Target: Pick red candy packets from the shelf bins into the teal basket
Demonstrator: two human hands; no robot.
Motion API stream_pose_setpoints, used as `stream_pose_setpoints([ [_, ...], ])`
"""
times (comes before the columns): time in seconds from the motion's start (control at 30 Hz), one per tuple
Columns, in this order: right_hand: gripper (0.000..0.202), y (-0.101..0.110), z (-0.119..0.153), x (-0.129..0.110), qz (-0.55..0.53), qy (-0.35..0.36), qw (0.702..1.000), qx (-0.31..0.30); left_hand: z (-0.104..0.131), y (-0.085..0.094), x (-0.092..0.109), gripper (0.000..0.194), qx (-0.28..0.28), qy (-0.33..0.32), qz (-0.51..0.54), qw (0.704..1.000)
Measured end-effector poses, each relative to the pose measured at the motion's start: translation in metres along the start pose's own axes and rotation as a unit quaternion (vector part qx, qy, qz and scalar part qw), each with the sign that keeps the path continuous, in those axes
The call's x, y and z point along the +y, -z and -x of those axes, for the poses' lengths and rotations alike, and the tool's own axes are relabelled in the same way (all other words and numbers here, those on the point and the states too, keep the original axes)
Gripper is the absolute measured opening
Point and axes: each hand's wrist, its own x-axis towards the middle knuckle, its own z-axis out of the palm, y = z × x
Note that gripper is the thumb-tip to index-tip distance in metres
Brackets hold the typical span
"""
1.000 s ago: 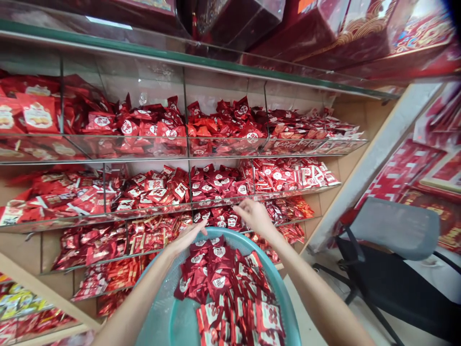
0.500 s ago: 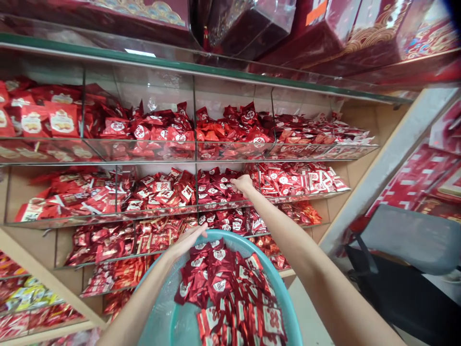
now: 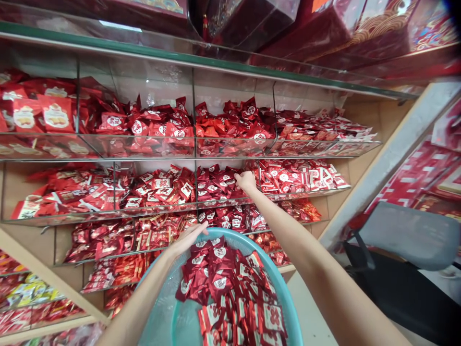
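A round teal plastic basket [image 3: 290, 293] is in front of me at the bottom, partly filled with red and dark red candy packets [image 3: 223, 269]. My left hand [image 3: 189, 238] lies over its far left rim with the fingers fairly straight, holding it there. My right arm reaches across to the shelf. There my right hand [image 3: 247, 181] is closed, its fingertips pinched at the dark red packets [image 3: 218, 182] in a middle compartment. The pinched packet is mostly hidden by the fingers.
Glass-fronted shelf compartments [image 3: 154, 207] hold red packets on several levels. A glass shelf edge [image 3: 230, 62] runs above, with large dark red boxes [image 3: 252, 24] on top. To the right stands a black and grey chair [image 3: 414, 235], beside a slanted shelf side panel [image 3: 382, 158].
The view has shifted slightly. My right hand has moved a little to the right and up within the same compartment. My left hand stays on the basket rim.
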Motion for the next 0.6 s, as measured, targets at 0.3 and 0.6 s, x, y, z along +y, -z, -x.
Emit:
stream_pose_setpoints([
  [0.3, 0.018, -0.002, 0.007, -0.017, 0.033, 0.006, 0.999, 0.026, 0.000, 0.000, -0.002, 0.056, -0.010, 0.003, 0.019, 1.000],
  [0.6, 0.029, -0.004, 0.010, -0.027, 0.028, -0.053, 0.998, 0.002, 0.007, 0.004, 0.004, 0.056, -0.003, 0.010, 0.005, 1.000],
])
